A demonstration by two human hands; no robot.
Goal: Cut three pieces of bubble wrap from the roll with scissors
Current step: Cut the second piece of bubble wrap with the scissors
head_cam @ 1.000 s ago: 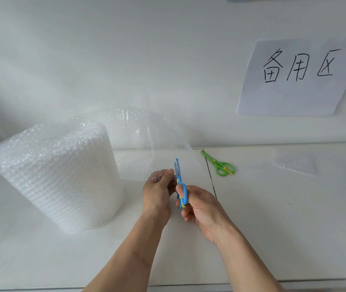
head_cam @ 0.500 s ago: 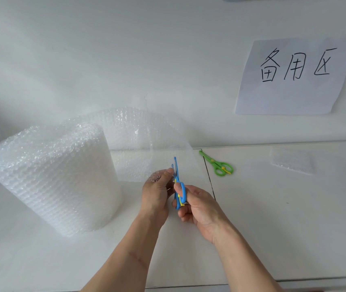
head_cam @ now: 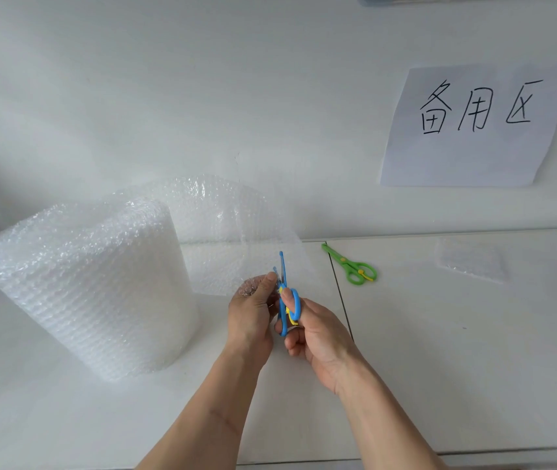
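A big roll of bubble wrap (head_cam: 87,283) stands upright on the white table at the left. Its loose sheet (head_cam: 233,232) curves behind the roll and hangs down toward the table's middle. My left hand (head_cam: 253,310) pinches the sheet's lower edge between thumb and fingers. Beside it, my right hand (head_cam: 317,334) holds blue scissors (head_cam: 285,300) with a yellow pivot, blades pointing up and slightly apart at the sheet's edge.
Green scissors (head_cam: 355,268) lie on the table right of centre. A small cut piece of bubble wrap (head_cam: 470,259) rests flat at the far right. A paper sign (head_cam: 477,127) with handwritten characters hangs on the wall. A seam (head_cam: 341,293) splits the tabletop.
The blue scissors' blades have opened slightly at the sheet's edge. Both hands stay in nearly the same place.
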